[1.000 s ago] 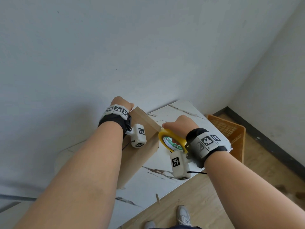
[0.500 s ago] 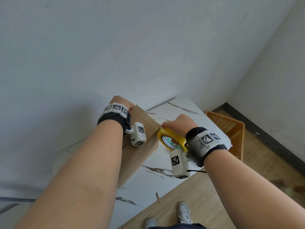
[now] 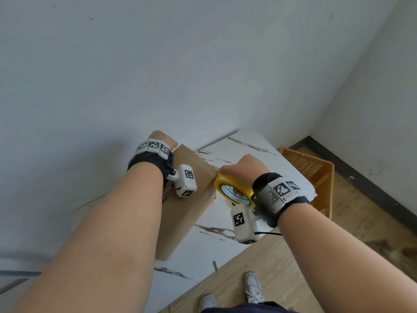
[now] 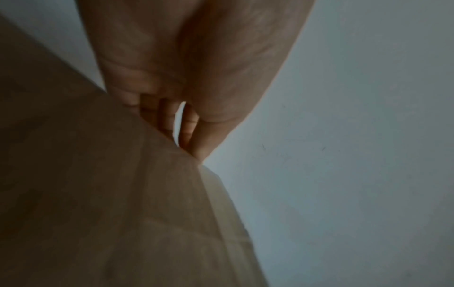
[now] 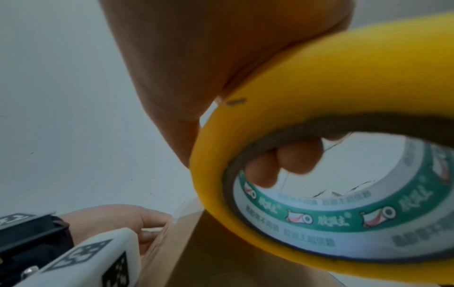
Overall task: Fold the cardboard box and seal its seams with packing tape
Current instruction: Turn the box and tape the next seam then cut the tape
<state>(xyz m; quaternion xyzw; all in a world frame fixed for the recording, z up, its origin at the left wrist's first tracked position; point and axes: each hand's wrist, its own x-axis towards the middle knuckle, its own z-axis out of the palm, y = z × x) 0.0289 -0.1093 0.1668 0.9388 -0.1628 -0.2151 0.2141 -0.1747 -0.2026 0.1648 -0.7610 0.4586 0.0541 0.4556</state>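
Observation:
A brown cardboard box (image 3: pixel 187 206) stands on the white marbled table (image 3: pixel 246 145). My left hand (image 3: pixel 163 139) reaches over the box's top, its fingers (image 4: pixel 169 118) curled over the far edge. My right hand (image 3: pixel 244 164) grips a yellow roll of packing tape (image 3: pixel 232 188) with its fingers (image 5: pixel 290 161) through the core. The roll (image 5: pixel 307 136) sits against the box's right upper corner. From the right wrist view the left hand (image 5: pixel 117 219) shows on the box (image 5: pixel 196 248) edge. The tape strip itself is not clear to see.
A grey wall stands close behind the table. An orange plastic crate (image 3: pixel 312 177) sits on the wooden floor to the right of the table. My shoes (image 3: pixel 253 288) are at the table's near edge.
Both hands stay nearly where they were. The right hand with the tape roll has shifted only slightly at the box's corner.

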